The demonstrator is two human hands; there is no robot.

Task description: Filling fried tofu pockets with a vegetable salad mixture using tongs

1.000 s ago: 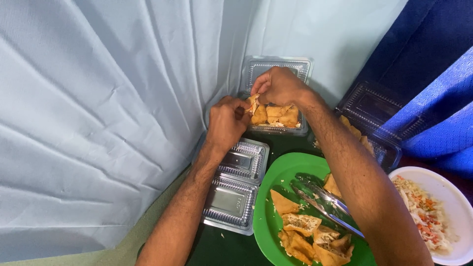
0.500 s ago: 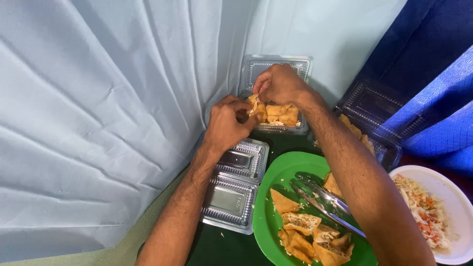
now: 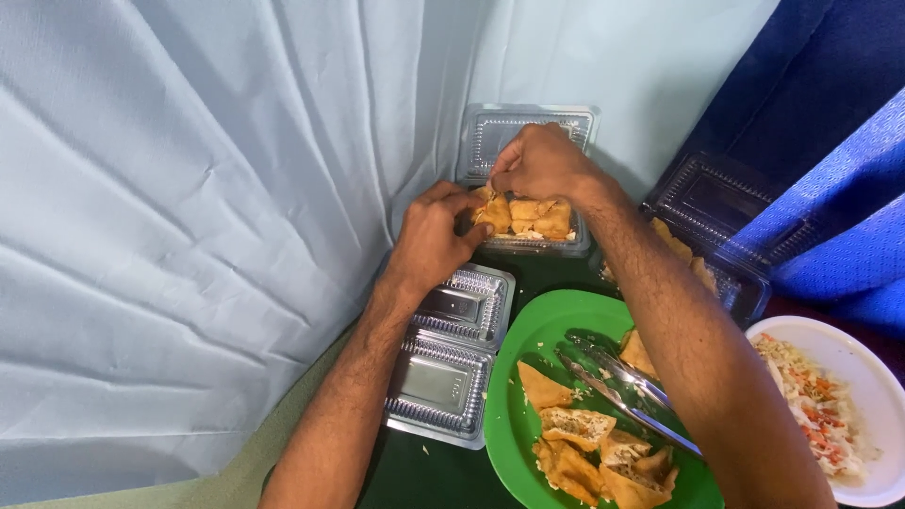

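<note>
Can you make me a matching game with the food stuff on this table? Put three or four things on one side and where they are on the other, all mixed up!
Things:
1. metal tongs
2. empty clear container
3. white plate
4. container with fried pieces

Places:
A. under both hands, up by the pale cloth
B. lying open, left of the green plate
C. resting on the green plate among fried pieces
D. far right edge, holding shredded salad

Pairs: 1-C, 2-B, 3-D, 4-A
</note>
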